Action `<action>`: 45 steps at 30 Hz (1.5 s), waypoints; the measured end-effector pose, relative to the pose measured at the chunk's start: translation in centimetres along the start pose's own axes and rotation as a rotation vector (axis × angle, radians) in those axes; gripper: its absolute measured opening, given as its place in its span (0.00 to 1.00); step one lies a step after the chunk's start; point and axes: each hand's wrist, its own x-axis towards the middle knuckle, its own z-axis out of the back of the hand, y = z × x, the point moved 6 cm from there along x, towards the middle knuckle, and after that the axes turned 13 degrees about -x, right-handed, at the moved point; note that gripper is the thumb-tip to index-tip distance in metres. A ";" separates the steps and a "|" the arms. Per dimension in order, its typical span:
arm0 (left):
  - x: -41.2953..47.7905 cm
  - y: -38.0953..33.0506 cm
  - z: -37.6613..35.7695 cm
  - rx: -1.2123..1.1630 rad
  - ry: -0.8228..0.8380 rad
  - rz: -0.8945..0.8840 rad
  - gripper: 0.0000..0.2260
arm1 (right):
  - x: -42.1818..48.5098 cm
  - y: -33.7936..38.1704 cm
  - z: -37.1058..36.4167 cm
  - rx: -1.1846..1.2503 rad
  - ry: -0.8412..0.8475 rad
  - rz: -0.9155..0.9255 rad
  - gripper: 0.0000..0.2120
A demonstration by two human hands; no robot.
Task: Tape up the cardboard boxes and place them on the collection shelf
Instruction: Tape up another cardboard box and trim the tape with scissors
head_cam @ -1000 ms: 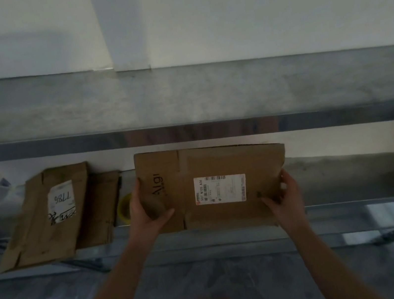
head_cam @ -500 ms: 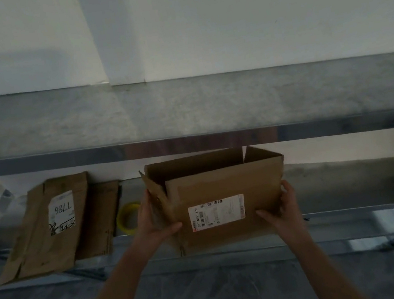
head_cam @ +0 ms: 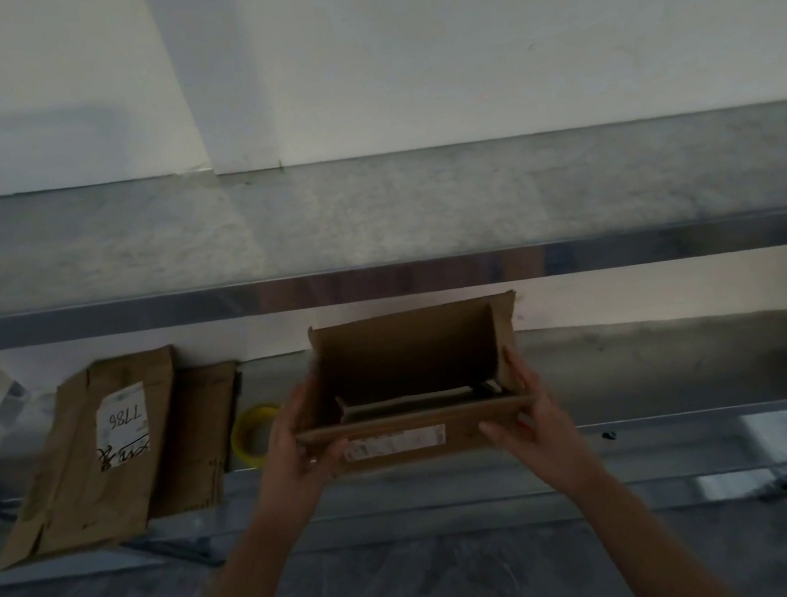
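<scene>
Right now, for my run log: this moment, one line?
box: open on top | left hand: holds box | right hand: holds box | yellow tape: on shelf

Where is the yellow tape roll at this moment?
In the head view, the yellow tape roll sits on the lower shelf, left of centre, between the flattened cardboard pieces and the left hand that holds the open box.

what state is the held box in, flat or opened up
Opened up: the cardboard box has walls standing apart around a hollow inside; the left hand and right hand grip its sides.
</scene>
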 end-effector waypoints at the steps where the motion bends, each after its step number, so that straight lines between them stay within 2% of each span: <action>1: -0.1 0.0 0.2 0.143 0.049 -0.034 0.33 | 0.0 0.0 -0.2 -0.023 0.020 0.010 0.43; 3: 0.1 0.5 0.8 0.207 0.080 -0.045 0.31 | 0.0 0.0 -0.5 -0.079 0.013 0.039 0.38; 5: 0.3 0.5 1.1 0.080 0.071 0.009 0.27 | 0.1 0.4 -0.6 -0.076 -0.016 0.045 0.32; 8: 0.8 0.3 1.0 -0.068 0.045 0.080 0.20 | 0.3 0.2 -1.1 0.126 -0.027 -0.062 0.25; 11: 1.5 0.5 1.0 -0.046 -0.091 0.095 0.25 | 0.7 -0.9 -1.3 0.215 -0.070 -0.178 0.29; 12: 1.6 0.6 0.7 -0.031 -0.109 0.104 0.27 | 0.8 -1.2 -1.0 0.239 -0.094 -0.197 0.28; 14: 1.8 0.8 -0.1 0.028 -0.102 0.076 0.28 | 0.9 -1.9 -0.4 0.264 -0.138 -0.225 0.24; 17: 1.9 1.3 -1.5 0.053 -0.057 0.071 0.31 | 0.6 -2.7 1.0 0.268 -0.189 -0.244 0.11; 19: 1.9 1.7 -2.1 0.051 -0.042 0.075 0.32 | 0.2 -2.6 1.5 0.267 -0.202 -0.236 0.11; 21: 1.7 1.8 -2.1 0.055 -0.053 0.053 0.33 | 0.0 -2.3 1.5 0.268 -0.203 -0.230 0.07; 25: 1.1 2.1 0.2 0.079 -0.133 0.030 0.31 | 0.0 -1.6 -0.5 0.242 -0.169 -0.211 0.09; 28: 1.1 2.3 0.8 0.112 -0.124 0.025 0.31 | -0.1 -1.7 -1.9 0.276 -0.169 -0.243 0.15; 39: 2.9 2.4 -1.1 0.106 -0.042 0.066 0.34 | -0.3 -3.2 0.2 0.265 -0.254 -0.314 0.10; 45: 0.8 3.7 -1.8 0.122 -0.005 0.122 0.32 | -2.7 -4.4 0.1 0.179 -0.276 -0.384 0.11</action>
